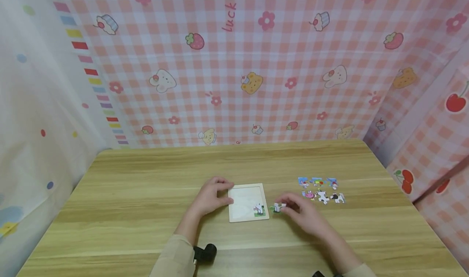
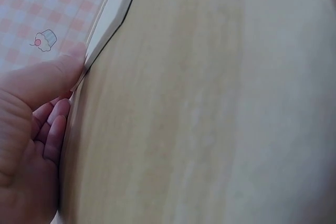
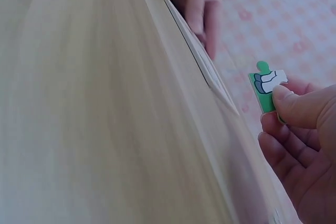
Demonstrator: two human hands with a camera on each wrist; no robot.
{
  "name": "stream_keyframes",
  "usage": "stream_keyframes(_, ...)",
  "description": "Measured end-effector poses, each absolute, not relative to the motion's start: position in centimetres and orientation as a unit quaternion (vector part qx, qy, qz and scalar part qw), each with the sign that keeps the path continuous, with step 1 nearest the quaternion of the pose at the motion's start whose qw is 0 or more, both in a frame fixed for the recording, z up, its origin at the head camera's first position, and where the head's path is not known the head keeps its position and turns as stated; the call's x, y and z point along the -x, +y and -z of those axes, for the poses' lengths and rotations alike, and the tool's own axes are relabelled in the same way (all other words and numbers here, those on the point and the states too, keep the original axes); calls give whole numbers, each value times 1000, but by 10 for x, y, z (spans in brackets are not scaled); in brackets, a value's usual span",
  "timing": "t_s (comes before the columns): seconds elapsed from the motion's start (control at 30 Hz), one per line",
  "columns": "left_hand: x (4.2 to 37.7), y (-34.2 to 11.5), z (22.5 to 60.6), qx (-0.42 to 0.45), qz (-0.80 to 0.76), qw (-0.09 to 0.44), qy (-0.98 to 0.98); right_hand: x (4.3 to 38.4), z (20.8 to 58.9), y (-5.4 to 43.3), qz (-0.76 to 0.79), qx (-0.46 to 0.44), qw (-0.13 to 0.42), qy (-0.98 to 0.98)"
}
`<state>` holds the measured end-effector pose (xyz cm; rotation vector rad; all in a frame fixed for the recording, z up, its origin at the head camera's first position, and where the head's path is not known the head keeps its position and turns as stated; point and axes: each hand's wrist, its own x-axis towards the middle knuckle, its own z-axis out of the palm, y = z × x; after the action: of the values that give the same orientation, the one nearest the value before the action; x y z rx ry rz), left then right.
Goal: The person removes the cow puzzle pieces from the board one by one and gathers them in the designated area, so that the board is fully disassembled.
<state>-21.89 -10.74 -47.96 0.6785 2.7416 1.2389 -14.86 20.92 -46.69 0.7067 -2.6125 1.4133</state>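
A square wooden puzzle tray (image 1: 242, 203) lies on the table in the middle of the head view. One puzzle piece (image 1: 259, 210) with a white animal on green sits in its lower right corner. My left hand (image 1: 211, 196) holds the tray's left edge, with the thumb (image 2: 58, 74) against the rim in the left wrist view. Just right of the tray, my right hand (image 1: 305, 215) pinches a second puzzle piece (image 3: 266, 85) between thumb and fingers. This piece is green with white legs and grey hooves, and its knob points up in the right wrist view.
Several loose puzzle pieces (image 1: 322, 197) lie in two rows on the wooden table (image 1: 146, 195), right of the tray and beyond my right hand. A checked pink curtain (image 1: 220, 57) hangs behind the table. Black wrist camera (image 1: 206, 253) sits by the left sleeve.
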Motion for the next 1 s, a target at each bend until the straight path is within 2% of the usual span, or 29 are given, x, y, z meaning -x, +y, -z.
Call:
stream_keyframes(0.53,220,-108,481,-214,-404,30,889,128,471,287,-444,-176,109,-872)
stream_keyframes(0.73,220,-107,482,-214,-403,30,889,126,478,310,-423,-182,135,-877)
stream_keyframes(1.0,218,-106,480,-221,-396,25,891,123,476,328,-371,-159,122,-907)
